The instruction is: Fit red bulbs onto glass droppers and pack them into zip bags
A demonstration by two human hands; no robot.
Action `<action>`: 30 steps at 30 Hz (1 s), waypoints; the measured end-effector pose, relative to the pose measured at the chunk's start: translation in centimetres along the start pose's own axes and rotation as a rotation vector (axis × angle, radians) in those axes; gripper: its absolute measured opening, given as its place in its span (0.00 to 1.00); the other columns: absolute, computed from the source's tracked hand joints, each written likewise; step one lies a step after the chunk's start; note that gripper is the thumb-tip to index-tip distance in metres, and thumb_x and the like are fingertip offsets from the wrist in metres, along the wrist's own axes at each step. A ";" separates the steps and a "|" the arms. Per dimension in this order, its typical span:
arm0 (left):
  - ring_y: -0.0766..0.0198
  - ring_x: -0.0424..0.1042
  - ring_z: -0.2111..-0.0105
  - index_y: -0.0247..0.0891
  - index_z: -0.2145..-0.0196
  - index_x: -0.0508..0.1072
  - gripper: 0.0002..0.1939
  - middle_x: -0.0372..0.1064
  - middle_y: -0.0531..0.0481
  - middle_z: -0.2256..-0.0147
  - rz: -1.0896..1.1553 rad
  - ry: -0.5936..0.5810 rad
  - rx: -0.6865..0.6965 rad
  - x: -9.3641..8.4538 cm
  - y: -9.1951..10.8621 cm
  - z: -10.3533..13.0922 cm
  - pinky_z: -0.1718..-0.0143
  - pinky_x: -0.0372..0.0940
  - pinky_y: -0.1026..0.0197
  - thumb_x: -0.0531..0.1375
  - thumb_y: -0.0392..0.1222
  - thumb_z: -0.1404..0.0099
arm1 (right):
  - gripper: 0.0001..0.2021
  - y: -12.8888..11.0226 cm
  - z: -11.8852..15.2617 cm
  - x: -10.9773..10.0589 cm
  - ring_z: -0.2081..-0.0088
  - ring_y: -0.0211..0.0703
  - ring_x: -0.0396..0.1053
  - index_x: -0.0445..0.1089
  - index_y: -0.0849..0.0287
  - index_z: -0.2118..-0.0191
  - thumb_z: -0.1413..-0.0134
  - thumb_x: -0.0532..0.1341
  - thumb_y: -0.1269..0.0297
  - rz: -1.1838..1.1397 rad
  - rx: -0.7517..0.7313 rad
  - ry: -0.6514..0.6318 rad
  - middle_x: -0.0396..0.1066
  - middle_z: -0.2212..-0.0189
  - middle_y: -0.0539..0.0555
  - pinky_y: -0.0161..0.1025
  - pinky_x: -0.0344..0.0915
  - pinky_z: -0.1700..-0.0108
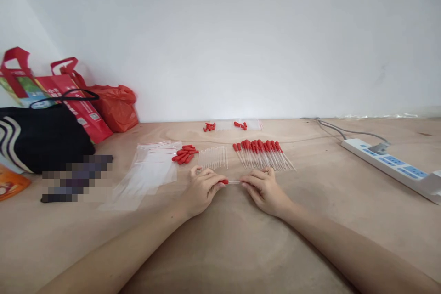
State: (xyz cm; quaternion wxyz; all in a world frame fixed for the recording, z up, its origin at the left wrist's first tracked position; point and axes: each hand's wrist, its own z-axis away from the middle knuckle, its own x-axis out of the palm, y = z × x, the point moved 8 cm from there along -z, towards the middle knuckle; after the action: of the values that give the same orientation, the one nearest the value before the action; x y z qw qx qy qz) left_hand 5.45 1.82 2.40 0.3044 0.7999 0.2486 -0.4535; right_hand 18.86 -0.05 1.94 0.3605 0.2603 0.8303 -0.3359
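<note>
Between my two hands lies a dropper, level, with a red rubber bulb (224,181) on a clear glass tube (234,182). My left hand (206,189) is closed on the bulb, fingers pinched around it. Pinching the tube from the other side is my right hand (263,190). Just beyond my left hand are a pile of loose red bulbs (185,154) and a row of bare glass tubes (213,157). Past my right hand, several droppers with red bulbs (263,151) lie side by side, bulbs away from me.
Clear zip bags (148,170) lie flat at left. Behind them stand a black bag (44,138) and red bags (113,105). A white power strip (389,163) with a grey plug is at right. More red bulbs (209,127) and a clear bag (253,124) lie near the wall.
</note>
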 end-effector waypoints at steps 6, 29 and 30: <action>0.65 0.68 0.67 0.41 0.67 0.69 0.09 0.72 0.55 0.70 0.050 0.005 0.000 0.0 0.5 -0.1 0.54 0.42 0.52 0.49 0.40 0.35 | 0.11 0.1 0.1 0.0 0.67 0.36 0.66 0.69 0.56 0.61 0.44 0.51 0.68 -0.011 -0.017 0.028 0.71 0.69 0.51 0.43 0.47 0.57; 0.67 0.66 0.74 0.37 0.73 0.68 0.09 0.68 0.56 0.77 0.083 0.048 0.184 -0.5 2.4 0.3 0.54 0.43 0.53 0.52 0.40 0.38 | 0.11 -1.9 0.2 0.0 0.75 0.34 0.58 0.69 0.60 0.68 0.45 0.49 0.70 0.040 -0.171 0.027 0.68 0.76 0.50 0.39 0.44 0.65; 0.67 0.65 0.74 0.37 0.73 0.67 0.09 0.68 0.56 0.78 0.079 0.056 0.190 -0.6 2.4 0.3 0.54 0.43 0.53 0.51 0.40 0.38 | 0.12 -2.1 0.2 0.1 0.75 0.34 0.57 0.69 0.61 0.68 0.45 0.49 0.70 0.053 -0.179 0.025 0.68 0.76 0.50 0.39 0.43 0.66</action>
State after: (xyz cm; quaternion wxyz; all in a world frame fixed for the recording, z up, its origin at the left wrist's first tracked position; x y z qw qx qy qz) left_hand 6.65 -0.16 3.41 0.2378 0.8467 0.1811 -0.4401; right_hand 17.49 -1.53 2.53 0.3809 0.2532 0.8542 -0.2472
